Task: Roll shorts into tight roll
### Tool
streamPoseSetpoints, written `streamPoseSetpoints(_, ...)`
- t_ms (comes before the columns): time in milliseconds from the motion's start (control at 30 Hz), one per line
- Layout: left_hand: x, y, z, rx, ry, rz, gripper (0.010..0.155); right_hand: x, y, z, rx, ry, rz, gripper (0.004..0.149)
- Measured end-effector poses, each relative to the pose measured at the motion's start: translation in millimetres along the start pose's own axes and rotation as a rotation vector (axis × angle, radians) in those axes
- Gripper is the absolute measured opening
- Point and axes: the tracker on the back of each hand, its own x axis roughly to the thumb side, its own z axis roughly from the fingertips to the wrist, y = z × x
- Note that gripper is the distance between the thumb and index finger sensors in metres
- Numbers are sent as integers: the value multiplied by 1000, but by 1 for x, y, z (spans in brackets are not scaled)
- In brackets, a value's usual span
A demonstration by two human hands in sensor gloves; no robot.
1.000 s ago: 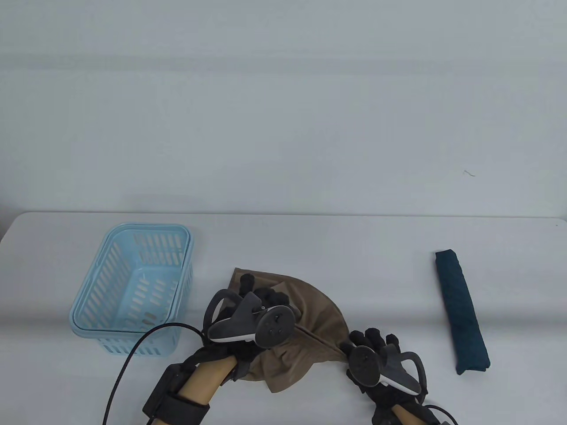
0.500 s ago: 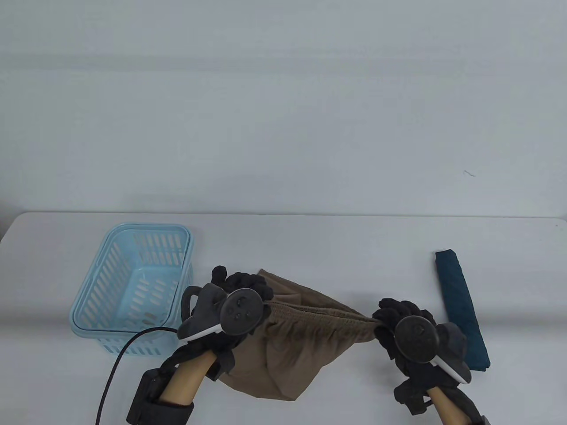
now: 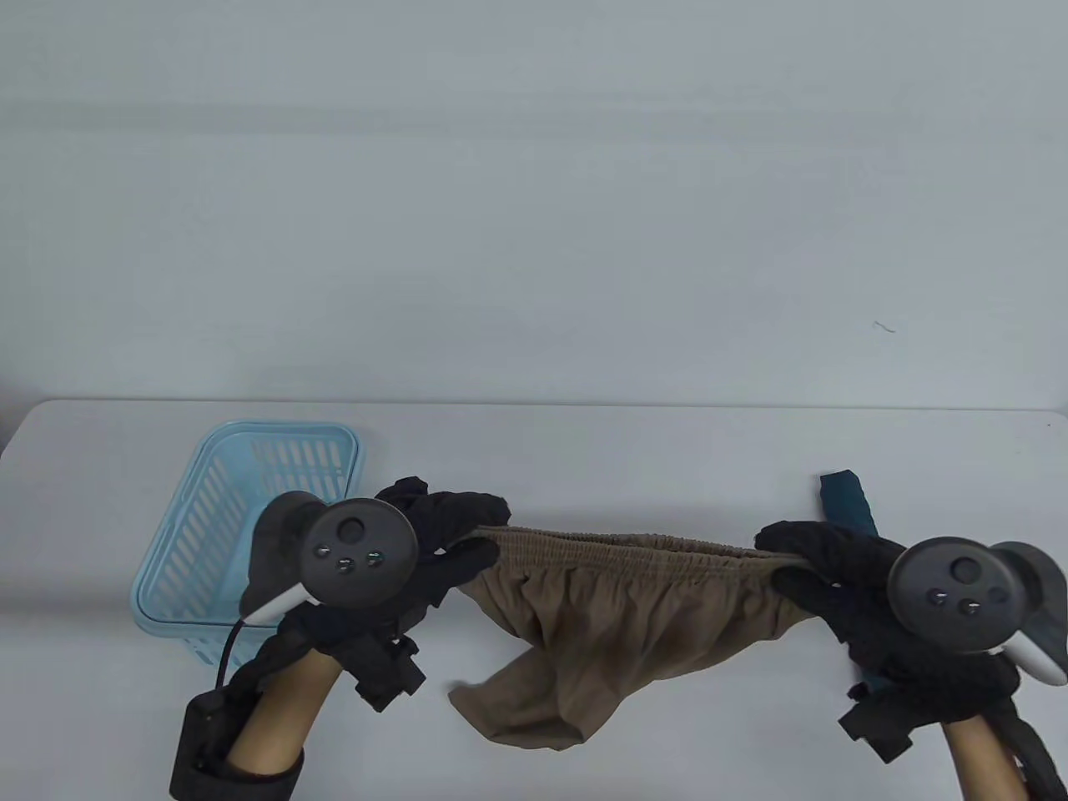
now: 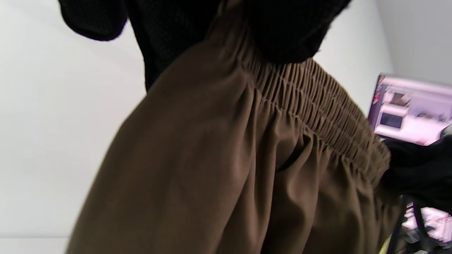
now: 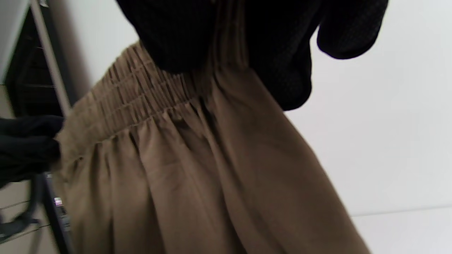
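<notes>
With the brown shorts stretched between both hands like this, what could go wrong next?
1. The brown shorts are held only by the elastic waistband, gripped by the left hand and right hand; the legs hang bunched and may land creased, making a loose roll.
2. The right hand hovers over the rolled dark teal cloth and may knock it.
3. The left hand is close to the light blue plastic basket.

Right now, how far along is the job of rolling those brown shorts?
Early. Done: the shorts are picked up and spread. In hand: the left hand and right hand grip opposite ends of the waistband, holding it taut while the legs hang toward the table. Left: laying them flat and all the rolling.
</notes>
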Motion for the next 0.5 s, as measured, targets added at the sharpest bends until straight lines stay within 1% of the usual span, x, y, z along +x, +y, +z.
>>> streamPoseSetpoints(33,5,12,1,9,-22,41,46,7,-14,0,20,-33,-20,44)
streamPoseSetpoints(133,14,36,1,24,-67,110,47,17,-42,-7,54,-97,-77,45)
streamPoseSetpoints(200,13,43,-2,25,-63,127,47,17,-49,-15,68,-102,-96,45)
streamPoseSetpoints(233,8,42,-8,32,-33,118,47,14,-50,-24,72,-94,-99,45)
streamPoseSetpoints(300,-8,31,-23,20,41,75,46,1,-42,-47,90,-25,-86,45)
streamPoseSetpoints(367,-32,9,-46,4,145,-6,45,-21,-20,-78,117,90,-35,44)
streamPoseSetpoints(433,-53,-10,-65,-12,223,-56,45,-40,-1,-103,121,170,11,43)
streamPoseSetpoints(500,-77,-30,-94,60,301,-173,44,-59,19,-134,98,250,56,42)
